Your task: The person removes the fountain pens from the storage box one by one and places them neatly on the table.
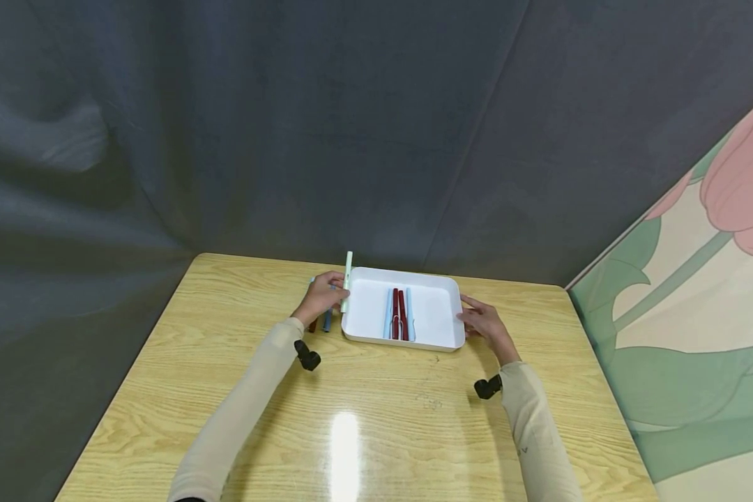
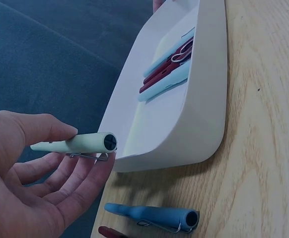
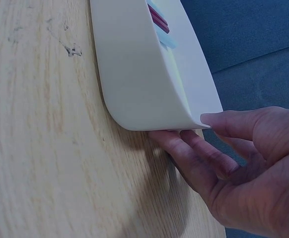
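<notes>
My left hand [image 1: 318, 296] pinches a pale green pen [image 2: 87, 143] between thumb and fingers, its wire clip facing down. The pen is held at the left rim of a white tray [image 1: 367, 307]. Inside the tray lie two dark red pens [image 1: 396, 314] side by side, flanked by two light blue pens [image 1: 387, 314]. My right hand [image 1: 484, 326] grips the tray's right end, thumb over the rim and fingers against the outer wall. Below the left hand, a blue pen [image 2: 159, 214] and a dark red pen [image 2: 112, 232] lie on the table, partly hidden in the head view.
The wooden table [image 1: 414, 418] extends toward me, with a bright light reflection on it. A dark curtain [image 1: 351, 139] hangs right behind its back edge. A wall with a painted flower [image 1: 696, 314] stands along the right side.
</notes>
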### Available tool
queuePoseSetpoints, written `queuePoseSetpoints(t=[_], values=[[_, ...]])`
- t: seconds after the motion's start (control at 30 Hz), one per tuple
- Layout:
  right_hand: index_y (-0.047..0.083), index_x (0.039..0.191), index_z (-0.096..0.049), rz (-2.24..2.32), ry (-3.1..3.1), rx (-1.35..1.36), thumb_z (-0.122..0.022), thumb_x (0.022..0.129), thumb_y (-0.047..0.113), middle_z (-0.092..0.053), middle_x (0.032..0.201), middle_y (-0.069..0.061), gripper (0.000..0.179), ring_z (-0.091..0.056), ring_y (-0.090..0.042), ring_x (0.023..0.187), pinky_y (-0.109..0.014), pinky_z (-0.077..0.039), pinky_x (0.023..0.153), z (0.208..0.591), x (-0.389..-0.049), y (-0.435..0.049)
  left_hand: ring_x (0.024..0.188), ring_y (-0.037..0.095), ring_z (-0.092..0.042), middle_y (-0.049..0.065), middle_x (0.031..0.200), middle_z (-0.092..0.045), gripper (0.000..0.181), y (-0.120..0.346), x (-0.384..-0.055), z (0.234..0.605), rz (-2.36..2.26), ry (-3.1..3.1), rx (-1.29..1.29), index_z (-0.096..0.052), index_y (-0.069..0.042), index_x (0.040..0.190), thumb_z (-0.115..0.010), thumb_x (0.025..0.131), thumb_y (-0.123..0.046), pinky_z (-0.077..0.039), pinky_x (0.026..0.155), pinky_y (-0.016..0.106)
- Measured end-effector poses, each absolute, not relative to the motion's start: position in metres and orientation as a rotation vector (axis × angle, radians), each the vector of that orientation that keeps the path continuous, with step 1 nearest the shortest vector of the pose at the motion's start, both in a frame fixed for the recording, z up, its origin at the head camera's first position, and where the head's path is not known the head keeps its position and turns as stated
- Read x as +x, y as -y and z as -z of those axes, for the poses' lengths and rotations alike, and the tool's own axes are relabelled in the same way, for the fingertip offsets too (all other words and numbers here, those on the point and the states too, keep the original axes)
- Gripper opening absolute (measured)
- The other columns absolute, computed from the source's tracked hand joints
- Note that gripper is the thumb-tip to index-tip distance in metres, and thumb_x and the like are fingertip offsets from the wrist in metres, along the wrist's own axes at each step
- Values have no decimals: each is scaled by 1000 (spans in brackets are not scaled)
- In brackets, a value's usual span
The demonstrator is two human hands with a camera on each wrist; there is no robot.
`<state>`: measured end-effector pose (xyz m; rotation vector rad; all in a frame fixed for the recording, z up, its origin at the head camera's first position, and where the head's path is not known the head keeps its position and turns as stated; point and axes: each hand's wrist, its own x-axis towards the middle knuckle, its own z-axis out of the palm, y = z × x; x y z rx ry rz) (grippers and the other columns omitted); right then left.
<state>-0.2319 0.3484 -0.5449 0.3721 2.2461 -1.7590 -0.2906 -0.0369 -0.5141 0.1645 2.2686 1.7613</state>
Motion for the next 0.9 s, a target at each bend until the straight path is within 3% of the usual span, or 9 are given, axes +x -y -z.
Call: queuePoseSetpoints(t=[0.5,0.63,0.9], values=[[4,163,-33,1757,-2266,378,-60,105,6,-46,152,-37,63,-69,-5,75,-26,-59,65,546,-233,-349,109,37,-66,28,138,-56,50,56,-295,517,-1766,-2248,148,-51,5,149,-65,101,-6,-62,88,46],[5,163,-34,1751,-2271,383,-59,105,6,-47,152,-37,63,-69,-5,75,-26,-59,66,547,-233,-349,102,33,-69,29,135,-57,51,63,-294,519,-1832,-2187,153,-49,7,149,-64,101,-5,-62,88,46],[5,163,-35,1737,-2283,389,-60,105,7,-47,152,-36,63,-69,-6,76,-26,-59,67,547,-233,-350,90,14,-67,19,121,-62,51,72,-297,522,-1866,-2124,127,-49,7,149,-63,102,-6,-63,84,36]])
